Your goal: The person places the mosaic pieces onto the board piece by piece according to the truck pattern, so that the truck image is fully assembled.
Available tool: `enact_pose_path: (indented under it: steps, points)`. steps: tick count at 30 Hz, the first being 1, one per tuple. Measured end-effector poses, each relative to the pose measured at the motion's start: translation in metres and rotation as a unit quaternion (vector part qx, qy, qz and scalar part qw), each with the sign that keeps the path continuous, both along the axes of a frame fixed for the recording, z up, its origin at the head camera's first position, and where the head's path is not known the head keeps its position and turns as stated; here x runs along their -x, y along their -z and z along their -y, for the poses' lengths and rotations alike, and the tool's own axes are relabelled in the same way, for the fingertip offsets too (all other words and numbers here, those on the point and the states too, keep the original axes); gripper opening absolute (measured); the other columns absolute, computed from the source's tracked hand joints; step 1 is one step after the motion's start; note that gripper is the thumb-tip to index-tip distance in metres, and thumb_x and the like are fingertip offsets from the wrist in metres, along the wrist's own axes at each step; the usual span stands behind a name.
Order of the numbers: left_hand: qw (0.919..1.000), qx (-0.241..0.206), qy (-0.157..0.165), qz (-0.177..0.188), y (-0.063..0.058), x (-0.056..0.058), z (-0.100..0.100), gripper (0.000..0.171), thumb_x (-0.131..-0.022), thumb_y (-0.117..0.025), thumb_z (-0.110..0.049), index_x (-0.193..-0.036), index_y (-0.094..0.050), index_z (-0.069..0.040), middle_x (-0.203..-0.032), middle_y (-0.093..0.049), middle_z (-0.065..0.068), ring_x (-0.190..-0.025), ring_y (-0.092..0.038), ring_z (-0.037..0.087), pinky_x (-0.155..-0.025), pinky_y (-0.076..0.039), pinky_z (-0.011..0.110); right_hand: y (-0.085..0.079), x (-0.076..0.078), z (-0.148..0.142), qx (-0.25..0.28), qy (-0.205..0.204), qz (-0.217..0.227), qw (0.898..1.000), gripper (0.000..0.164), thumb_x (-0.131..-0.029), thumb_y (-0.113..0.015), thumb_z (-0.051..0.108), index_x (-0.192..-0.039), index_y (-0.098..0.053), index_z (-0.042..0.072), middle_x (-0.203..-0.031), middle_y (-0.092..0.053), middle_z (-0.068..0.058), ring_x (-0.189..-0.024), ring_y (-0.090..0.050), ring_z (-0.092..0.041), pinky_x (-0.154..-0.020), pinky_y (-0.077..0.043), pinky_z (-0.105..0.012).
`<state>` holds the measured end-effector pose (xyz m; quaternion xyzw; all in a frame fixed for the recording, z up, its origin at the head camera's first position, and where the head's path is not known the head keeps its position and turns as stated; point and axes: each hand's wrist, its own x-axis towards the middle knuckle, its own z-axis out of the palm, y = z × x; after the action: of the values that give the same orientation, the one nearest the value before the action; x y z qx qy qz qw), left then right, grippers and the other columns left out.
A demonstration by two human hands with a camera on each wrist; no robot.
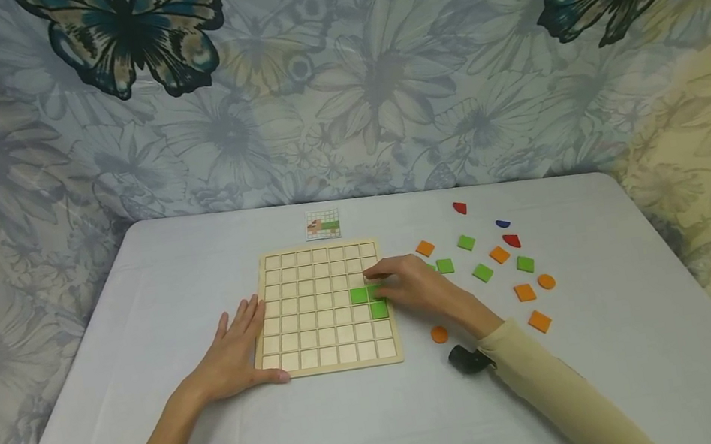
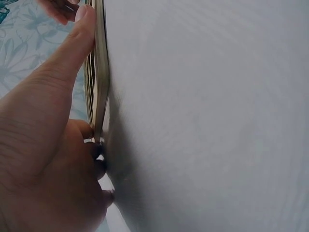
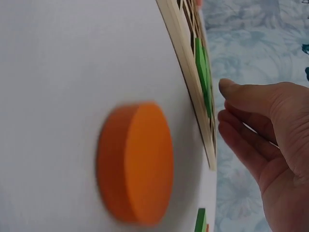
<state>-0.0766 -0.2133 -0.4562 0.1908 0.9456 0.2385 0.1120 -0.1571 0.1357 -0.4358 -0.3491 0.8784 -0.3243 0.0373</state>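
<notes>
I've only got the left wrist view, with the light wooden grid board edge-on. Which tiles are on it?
Observer: Three green square tiles are grouped at the right side of the light wooden grid board.
Operator: Is the right hand carrying one?
Observer: In the right wrist view, I see no tile in its grasp.
Operator: And beyond the board's far edge?
Observer: A small white card, printed with a coloured picture.
</notes>
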Motion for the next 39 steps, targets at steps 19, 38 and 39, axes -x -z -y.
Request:
enact_pose_path:
  steps: [19,38,39]
  points:
    - [1.0000,0.005,0.005,-0.001,0.001,-0.001,0.003,0.131,-0.068,-0.073,-0.071,-0.154,-0.012,0.005,-0.162,-0.007,0.023,-0.149,-0.004,0.040,-0.116,0.001,0.061,0.003,0.000,-0.048,0.040,0.090,0.003,0.995,0.037,-0.081,-0.079,0.004,-0.117,-0.070,0.000,-0.109,-0.073,-0.010,-0.100,-0.069,-0.024,-0.088,-0.055,-0.040]
    - [1.0000,0.003,0.001,-0.003,0.001,0.000,0.001,0.131,-0.067,-0.074,-0.072,-0.154,-0.013,0.005,-0.162,-0.007,0.022,-0.149,-0.003,0.040,-0.116,0.001,0.061,0.007,-0.001,-0.074,-0.019,0.145,0.022,0.989,0.040,-0.082,-0.079,0.006,-0.120,-0.068,0.001,-0.116,-0.070,-0.012,-0.104,-0.066,-0.026,-0.094,-0.052,-0.044]
    - [1.0000,0.003,0.001,-0.003,0.001,0.000,0.001,0.131,-0.067,-0.074,-0.072,-0.154,-0.013,0.005,-0.162,-0.007,0.022,-0.149,-0.004,0.040,-0.116,0.001,0.061,0.007,-0.001,-0.074,-0.021,0.147,0.021,0.989,0.041,-0.082,-0.079,0.005,-0.120,-0.068,0.001,-0.116,-0.070,-0.012,-0.105,-0.066,-0.027,-0.094,-0.052,-0.045]
